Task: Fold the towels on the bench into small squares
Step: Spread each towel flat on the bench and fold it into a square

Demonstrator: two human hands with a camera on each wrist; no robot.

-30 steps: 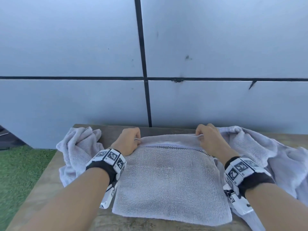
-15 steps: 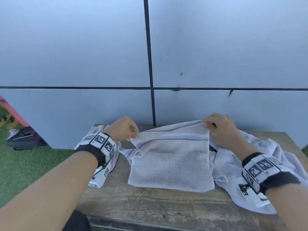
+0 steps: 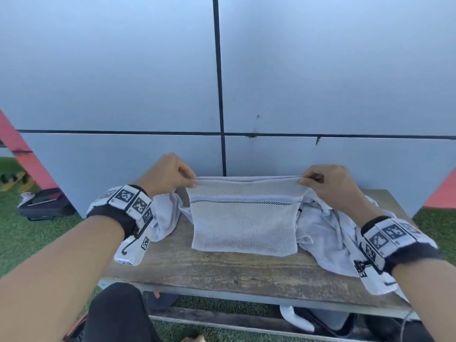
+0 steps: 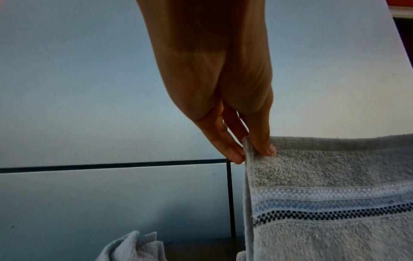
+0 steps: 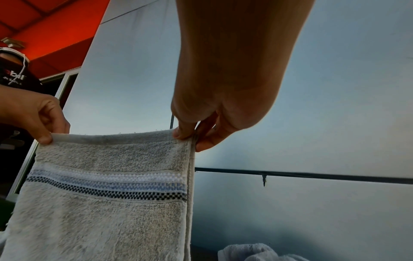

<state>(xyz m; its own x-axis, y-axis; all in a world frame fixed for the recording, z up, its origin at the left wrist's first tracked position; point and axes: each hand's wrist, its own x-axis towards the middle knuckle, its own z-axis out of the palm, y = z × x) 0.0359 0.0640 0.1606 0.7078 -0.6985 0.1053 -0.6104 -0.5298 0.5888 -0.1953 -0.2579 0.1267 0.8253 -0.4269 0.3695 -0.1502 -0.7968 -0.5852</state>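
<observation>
A pale grey towel [image 3: 243, 223] with a blue and black checked stripe hangs doubled over above the wooden bench [image 3: 222, 270]. My left hand [image 3: 170, 176] pinches its top left corner between thumb and fingers [image 4: 257, 150]. My right hand [image 3: 328, 183] pinches the top right corner [image 5: 190, 137]. The towel [image 5: 100, 203] is stretched taut between both hands, and its lower edge reaches the bench top. A crumpled white towel [image 3: 165, 218] lies behind my left wrist. Another loose white towel [image 3: 328, 233] is heaped at the right.
A grey panelled wall [image 3: 222, 82] stands right behind the bench. Green turf [image 3: 29, 233] surrounds it, with a dark bag [image 3: 44, 203] and sandals [image 3: 14, 180] on the left. Red beams [image 3: 22, 149] slant at both sides. My knee [image 3: 118, 314] sits below the front edge.
Both hands have lifted the folded towel off the bench by its far edge and raised it upright. It now hangs taut and flat where it had sagged half a second ago.
</observation>
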